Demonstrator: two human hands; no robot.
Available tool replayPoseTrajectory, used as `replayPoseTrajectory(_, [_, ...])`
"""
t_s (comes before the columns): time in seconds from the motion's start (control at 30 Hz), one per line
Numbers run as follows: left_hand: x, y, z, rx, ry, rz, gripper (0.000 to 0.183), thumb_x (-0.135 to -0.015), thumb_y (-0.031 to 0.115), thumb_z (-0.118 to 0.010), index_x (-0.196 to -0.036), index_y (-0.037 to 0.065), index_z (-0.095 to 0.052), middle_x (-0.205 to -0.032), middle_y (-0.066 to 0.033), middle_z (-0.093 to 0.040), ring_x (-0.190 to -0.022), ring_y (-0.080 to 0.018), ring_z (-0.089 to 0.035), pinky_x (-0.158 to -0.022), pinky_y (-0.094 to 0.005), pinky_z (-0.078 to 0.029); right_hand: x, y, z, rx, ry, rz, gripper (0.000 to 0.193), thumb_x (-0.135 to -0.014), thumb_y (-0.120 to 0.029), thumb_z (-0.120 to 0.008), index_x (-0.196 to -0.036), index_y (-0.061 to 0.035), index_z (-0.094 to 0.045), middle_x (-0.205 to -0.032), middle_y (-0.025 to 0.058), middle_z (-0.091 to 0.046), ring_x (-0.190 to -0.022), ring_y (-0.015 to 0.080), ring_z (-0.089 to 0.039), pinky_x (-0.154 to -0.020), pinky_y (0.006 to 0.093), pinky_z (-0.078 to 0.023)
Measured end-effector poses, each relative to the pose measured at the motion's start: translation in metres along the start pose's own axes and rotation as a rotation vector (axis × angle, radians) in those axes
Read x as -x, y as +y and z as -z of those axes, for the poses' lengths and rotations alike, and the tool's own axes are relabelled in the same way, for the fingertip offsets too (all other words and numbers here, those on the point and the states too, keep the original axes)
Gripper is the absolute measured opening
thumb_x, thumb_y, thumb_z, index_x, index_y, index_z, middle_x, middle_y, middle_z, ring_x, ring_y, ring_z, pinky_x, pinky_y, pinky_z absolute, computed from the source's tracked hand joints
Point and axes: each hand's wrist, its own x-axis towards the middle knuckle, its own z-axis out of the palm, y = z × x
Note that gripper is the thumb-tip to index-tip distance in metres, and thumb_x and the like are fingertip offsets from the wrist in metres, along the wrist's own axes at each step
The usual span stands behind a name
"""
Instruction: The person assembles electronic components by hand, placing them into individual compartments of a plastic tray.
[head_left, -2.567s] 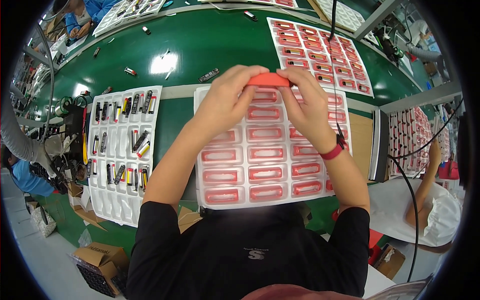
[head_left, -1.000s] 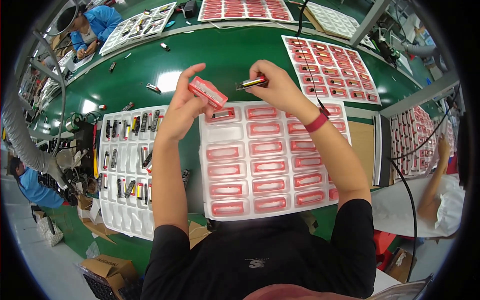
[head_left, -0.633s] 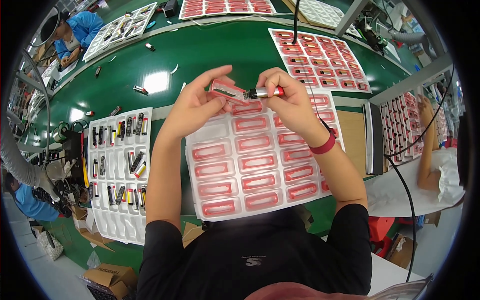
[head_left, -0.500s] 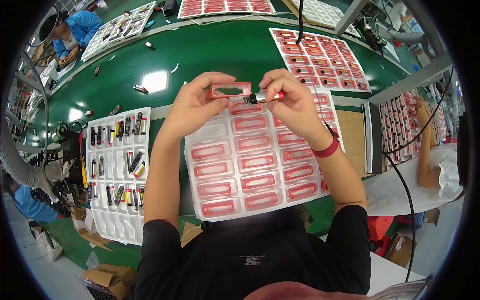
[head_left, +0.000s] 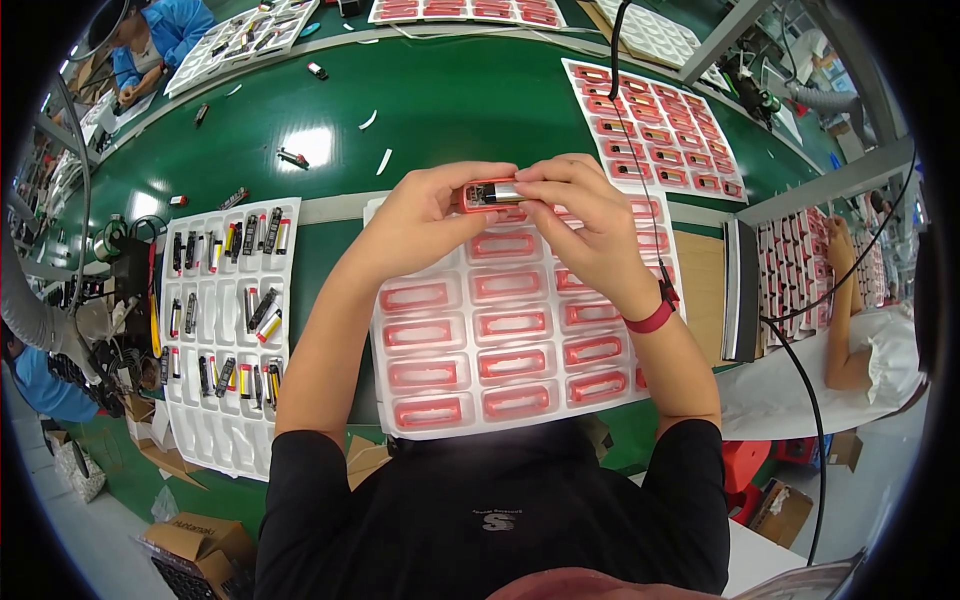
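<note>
My left hand (head_left: 425,218) grips a translucent red rectangular frame (head_left: 468,208), held above the near tray. With thumb and fingertips, my right hand (head_left: 590,225) pinches a small battery cell (head_left: 510,193) with a dark end and a circuit piece. The cell lies along the frame's opening; my right fingers cover its far end, so how deep it sits cannot be seen. Below both hands, a white plastic tray (head_left: 470,345) holds rows of similar red frames in its pockets. My forearms cross the tray's sides.
On the left, a white tray (head_left: 215,430) holds loose battery cells. A tray of frames with cells (head_left: 577,80) lies far right. Loose cells (head_left: 292,158) and white strips (head_left: 384,161) dot the green table (head_left: 450,110). A black cable (head_left: 617,50) hangs down. Co-workers sit upper left and right.
The battery cell has moved left from beside the red frame to lie along its opening. My hands have come closer together, and the frame has tilted to face upward.
</note>
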Motion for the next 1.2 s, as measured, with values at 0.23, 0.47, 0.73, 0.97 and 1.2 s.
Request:
replayPoseTrajectory(0.23, [0.0,-0.003,0.001,-0.026,-0.006,0.011,0.049,-0.091,-0.005,-0.064,-0.14,-0.003,-0.06,-0.121,-0.0103,-0.071,-0.093,-0.0113,-0.067,-0.08,-0.0276,-0.056,0.003,-0.002,0.005,0.07,-0.07,0.062,0.031,-0.077,0.012,-0.068,-0.104,-0.0025,-0.076,-0.11,0.0118,-0.07,-0.103,0.0305,-0.067,-0.083,0.0375,-0.056])
replayPoseTrajectory(0.47, [0.0,0.001,-0.002,-0.025,-0.002,-0.005,0.048,-0.091,-0.006,-0.063,-0.139,-0.003,-0.061,-0.116,-0.009,-0.071,-0.09,-0.0108,-0.066,-0.079,-0.0273,-0.056,0.013,0.001,0.004,-0.069,-0.016,-0.073,0.031,-0.078,0.014,-0.066,-0.1,-0.0042,-0.077,-0.105,0.011,-0.068,-0.1,0.0265,-0.068,-0.077,0.0346,-0.057])
replayPoseTrajectory(0.73, [-0.001,0.0,0.001,0.037,-0.045,0.01,0.044,-0.096,-0.004,-0.064,-0.139,-0.003,-0.06,-0.112,-0.0085,-0.072,-0.09,-0.0097,-0.067,-0.078,-0.0263,-0.056,0.015,0.01,0.002,-0.109,0.021,0.023,0.032,-0.078,0.014,-0.066,-0.099,-0.0061,-0.077,-0.105,0.0098,-0.068,-0.1,0.0251,-0.069,-0.076,0.0324,-0.057])
replayPoseTrajectory(0.97, [-0.002,-0.001,0.001,0.073,-0.049,0.011,0.042,-0.097,-0.003,-0.065,-0.139,-0.003,-0.059,-0.112,-0.0084,-0.073,-0.093,-0.0093,-0.067,-0.079,-0.0254,-0.056,0.012,0.01,-0.001,-0.096,0.014,0.02,0.031,-0.077,0.015,-0.066,-0.098,-0.0055,-0.077,-0.104,0.0094,-0.068,-0.101,0.0255,-0.069,-0.078,0.0329,-0.058])
replayPoseTrajectory(1.2, [-0.001,-0.003,0.006,0.034,-0.064,0.004,0.042,-0.097,-0.003,-0.066,-0.138,-0.004,-0.06,-0.111,-0.0084,-0.073,-0.092,-0.0089,-0.067,-0.078,-0.0257,-0.057,0.015,0.013,-0.006,-0.073,0.037,0.083,0.028,-0.077,0.016,-0.069,-0.095,-0.0042,-0.076,-0.102,0.0083,-0.068,-0.103,0.028,-0.069,-0.082,0.0354,-0.058])
